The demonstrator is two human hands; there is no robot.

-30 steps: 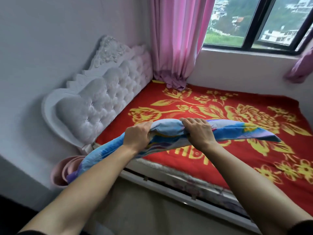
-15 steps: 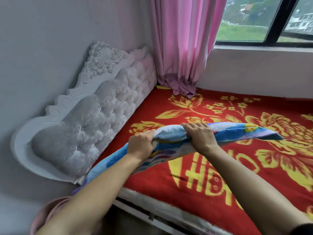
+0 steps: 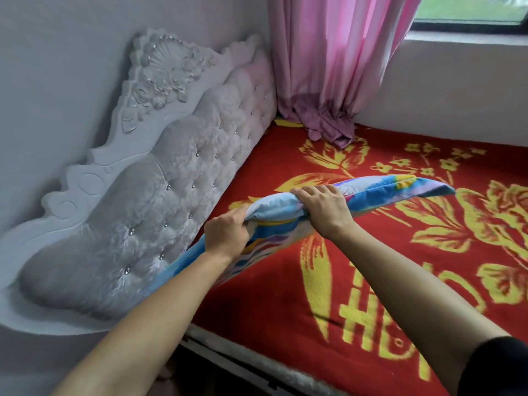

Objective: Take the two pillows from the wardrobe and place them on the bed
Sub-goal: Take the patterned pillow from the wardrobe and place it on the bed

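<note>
A flat pillow [image 3: 383, 190] in a blue patterned cover hangs just above the bed [image 3: 285, 295], near the headboard end. My left hand [image 3: 227, 232] grips its near edge at the left. My right hand [image 3: 323, 208] clamps the same edge further right. The pillow's far end reaches out over the red and yellow flowered blanket; its left end droops beside my left forearm. No second pillow is in view, and the wardrobe is out of sight.
A white tufted headboard [image 3: 148, 195] stands against the left wall. A pink curtain [image 3: 328, 67] hangs in the far corner, its hem bunched on the blanket. A window sill [image 3: 468, 38] runs along the far wall. The bed frame edge [image 3: 243, 355] is in front of me.
I have moved closer to the bed and the pillow has travelled forward over the blanket toward the headboard end. Both hands keep the same grip.
</note>
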